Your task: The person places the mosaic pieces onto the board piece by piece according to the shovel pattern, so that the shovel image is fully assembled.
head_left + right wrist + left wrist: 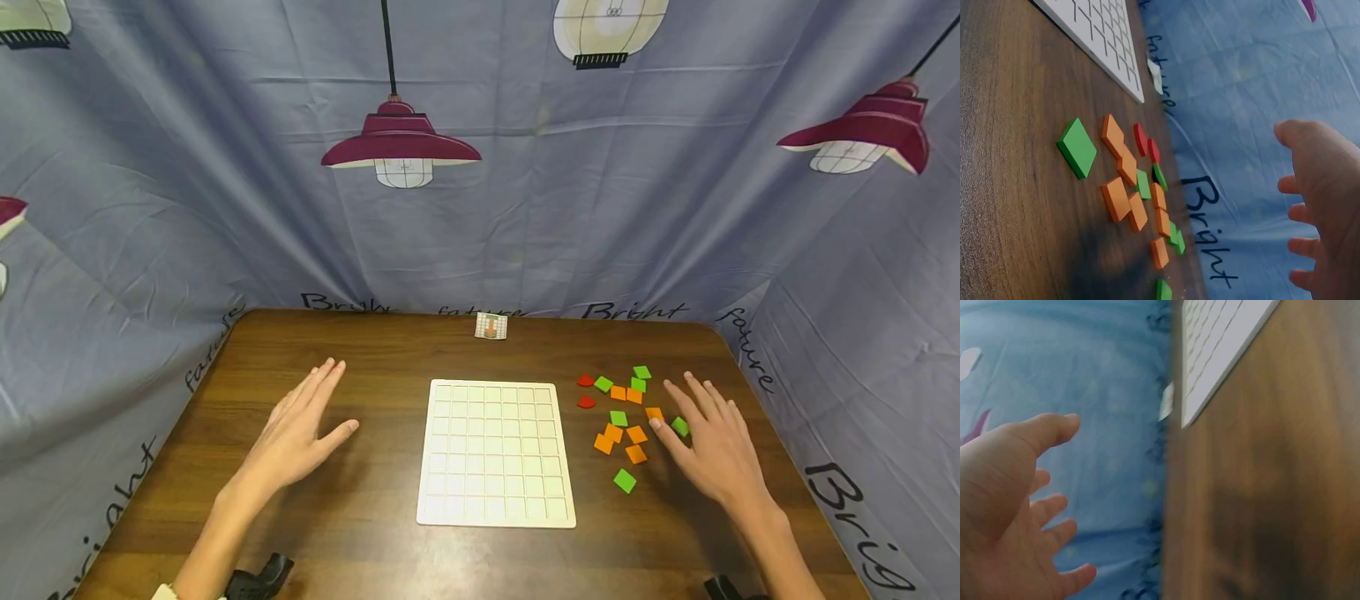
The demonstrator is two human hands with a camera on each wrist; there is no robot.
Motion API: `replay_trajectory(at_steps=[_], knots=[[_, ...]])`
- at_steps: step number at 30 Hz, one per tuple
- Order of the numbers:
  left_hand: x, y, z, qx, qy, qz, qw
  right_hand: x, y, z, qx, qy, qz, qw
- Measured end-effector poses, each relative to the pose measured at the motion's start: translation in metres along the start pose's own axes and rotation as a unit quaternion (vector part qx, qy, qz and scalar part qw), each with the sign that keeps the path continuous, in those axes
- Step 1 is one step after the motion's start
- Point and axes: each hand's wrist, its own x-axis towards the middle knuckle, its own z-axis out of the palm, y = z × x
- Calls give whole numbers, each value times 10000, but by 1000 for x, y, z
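Observation:
A pale square board point(495, 454) with a grid of shallow cells lies mid-table between the hands. My left hand point(296, 433) hovers left of it, fingers extended and thumb spread, holding nothing. Over the right side, my right hand point(716, 446) is also held with fingers extended and nothing in its grip. Beside and partly under it are scattered flat tiles: several orange squares point(636, 454), several green squares point(625, 481) and two red pieces point(586, 402). In the right wrist view a green tile point(1077, 149) lies nearest the camera, apart from the rest.
A small printed card point(491, 326) with a grid pattern is at the back edge of the brown wooden table point(360, 533). Blue-grey cloth point(525, 225) with printed lamps and lettering hangs behind and along both sides.

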Motion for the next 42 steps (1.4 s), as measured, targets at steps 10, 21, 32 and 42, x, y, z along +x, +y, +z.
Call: replay_trajectory(at_steps=[10,21,32,42], knots=[[-6,11,69,-1456,-844,734,9830,-1,8,7,933,69,357,9950],[-3,8,105,-2196,-1607,573,9606,-4,20,18,1414,299,411,9886],[-2,7,114,-1698,-1617,672,9698,-17,49,40,1883,716,1267,9713],[-4,8,118,-1716,-1663,632,9690,-27,75,57,1879,806,2101,9561]])
